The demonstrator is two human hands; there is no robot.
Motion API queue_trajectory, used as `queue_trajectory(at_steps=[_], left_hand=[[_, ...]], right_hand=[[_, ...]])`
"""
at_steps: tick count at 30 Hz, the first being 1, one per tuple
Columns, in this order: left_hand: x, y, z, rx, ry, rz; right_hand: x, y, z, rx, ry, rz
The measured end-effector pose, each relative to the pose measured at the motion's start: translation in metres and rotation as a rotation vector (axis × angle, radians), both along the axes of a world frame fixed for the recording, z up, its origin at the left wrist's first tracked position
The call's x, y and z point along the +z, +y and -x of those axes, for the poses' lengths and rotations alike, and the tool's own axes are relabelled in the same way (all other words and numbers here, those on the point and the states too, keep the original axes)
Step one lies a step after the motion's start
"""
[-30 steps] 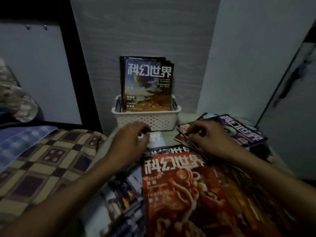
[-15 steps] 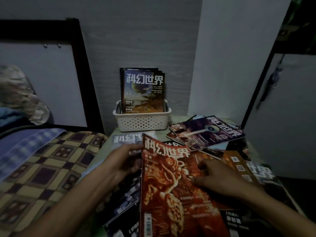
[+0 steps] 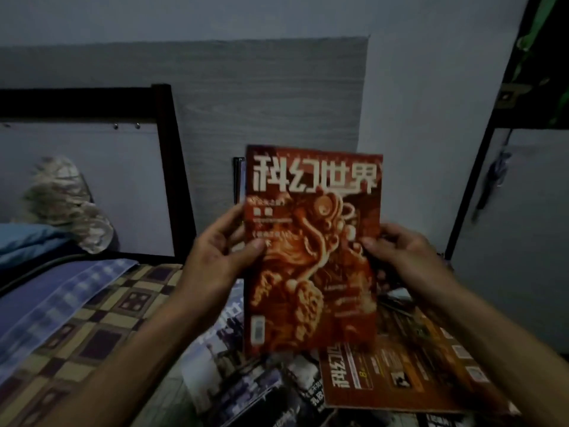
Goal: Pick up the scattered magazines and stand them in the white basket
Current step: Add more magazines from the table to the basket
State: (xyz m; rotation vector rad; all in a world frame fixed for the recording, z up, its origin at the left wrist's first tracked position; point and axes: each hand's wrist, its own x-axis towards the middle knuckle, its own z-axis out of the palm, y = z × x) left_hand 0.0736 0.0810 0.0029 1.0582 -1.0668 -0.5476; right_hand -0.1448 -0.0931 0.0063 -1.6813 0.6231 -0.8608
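Dim bedside; left hand (image 3: 220,254), right hand (image 3: 400,251) grip red magazine (image 3: 312,251) edges, upright.

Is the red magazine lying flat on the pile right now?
No, both hands, left and right, hold the red magazine upright by its side edges, above the scattered ones.

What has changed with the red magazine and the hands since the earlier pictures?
The red magazine lay flat on the pile; now the left hand and right hand grip its side edges and hold it upright, raised. Orange magazine and the others stay scattered below.
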Motion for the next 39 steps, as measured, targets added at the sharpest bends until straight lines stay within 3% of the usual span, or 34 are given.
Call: queue_trajectory(at_steps=[3, 7, 11, 17, 21, 25, 31, 35, 39], left_hand=[[0.003, 0.003, -0.015, 0.072, -0.124, 0.07], [-0.049, 0.012, -0.024, 0.364, -0.332, -0.09], [-0.088, 0.016, -0.028, 0.389, -0.395, -0.204], [-0.028, -0.031, -0.069, 0.642, -0.464, -0.05], [0.016, -0.083, -0.116, 0.652, -0.465, -0.028], [0.004, -0.136, -0.158, 0.645, -0.448, -0.148], [-0.053, -0.178, -0.196, 0.683, -0.474, -0.326], [-0.076, -0.19, -0.202, 0.67, -0.575, -0.484], [-0.077, -0.191, -0.195, 0.748, -0.571, -0.423]], right_hand=[[0.013, 0.007, -0.01, -0.005, -0.035, 0.135], [-0.036, 0.016, -0.026, 0.037, 0.153, 0.067], [-0.059, 0.014, -0.04, 0.018, 0.158, 0.138], [-0.005, -0.026, -0.095, -0.148, -0.049, 0.188], [0.034, -0.072, -0.147, -0.214, -0.134, 0.137], [0.02, -0.119, -0.197, -0.267, -0.055, 0.113], [-0.045, -0.158, -0.232, -0.328, 0.122, 0.073], [-0.069, -0.172, -0.241, -0.382, 0.328, 0.246], [-0.066, -0.167, -0.245, -0.404, 0.343, 0.272]])
